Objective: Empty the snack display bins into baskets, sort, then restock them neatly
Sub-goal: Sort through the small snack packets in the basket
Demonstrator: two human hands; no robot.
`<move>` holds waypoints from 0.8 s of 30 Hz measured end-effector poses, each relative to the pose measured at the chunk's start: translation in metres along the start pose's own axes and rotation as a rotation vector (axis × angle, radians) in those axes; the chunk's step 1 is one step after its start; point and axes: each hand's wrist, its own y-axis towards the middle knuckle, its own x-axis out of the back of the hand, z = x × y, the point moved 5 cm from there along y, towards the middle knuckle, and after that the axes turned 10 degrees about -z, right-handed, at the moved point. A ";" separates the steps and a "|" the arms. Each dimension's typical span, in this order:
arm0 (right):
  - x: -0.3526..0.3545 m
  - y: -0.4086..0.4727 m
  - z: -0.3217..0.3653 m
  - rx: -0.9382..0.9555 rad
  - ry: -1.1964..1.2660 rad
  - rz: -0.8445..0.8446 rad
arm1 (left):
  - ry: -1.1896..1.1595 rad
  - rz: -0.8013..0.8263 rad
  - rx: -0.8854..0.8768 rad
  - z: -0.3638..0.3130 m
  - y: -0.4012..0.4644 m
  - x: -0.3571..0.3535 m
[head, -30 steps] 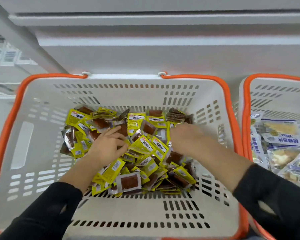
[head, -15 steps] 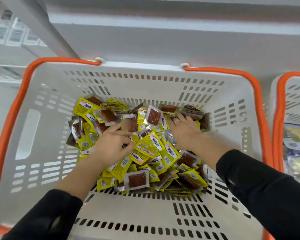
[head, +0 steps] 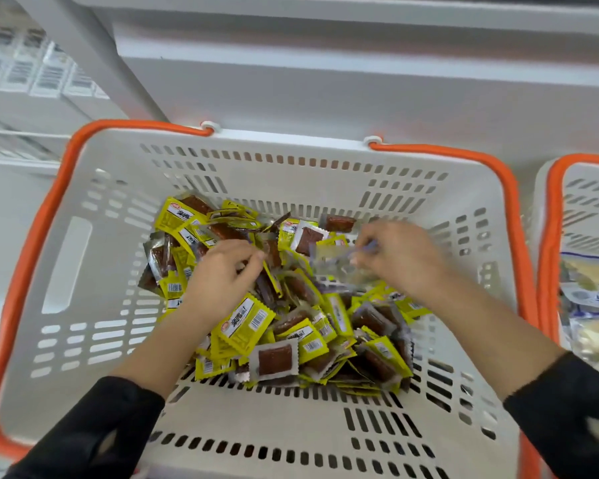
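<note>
White shelving fills the top of the frame above a white basket (head: 83, 257) with orange rim. The heap of yellow snack packets (head: 291, 305) lies at centre, directly under both hands. The left hand (head: 218, 274) curls into it; the right hand (head: 398, 257) pinches a blurred packet. A second basket (head: 547, 236) sits at right edge.

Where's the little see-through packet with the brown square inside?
In the head view, the clear packet lies at the near edge of the yellow snack pile, in the white basket, just below the left hand.
</note>
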 end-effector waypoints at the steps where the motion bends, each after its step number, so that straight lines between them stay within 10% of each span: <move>1: 0.010 0.001 -0.002 -0.050 0.088 -0.060 | -0.014 -0.019 0.032 -0.001 0.002 0.002; 6: 0.032 -0.002 -0.002 -0.073 0.200 -0.220 | -0.095 0.043 0.095 -0.022 0.002 -0.001; 10: 0.049 -0.026 0.000 -0.132 0.551 -0.234 | -0.591 0.210 0.326 -0.070 0.005 0.002; 24: 0.167 -0.224 -0.132 -0.668 0.879 -1.017 | -0.510 0.436 -0.103 -0.293 -0.003 -0.016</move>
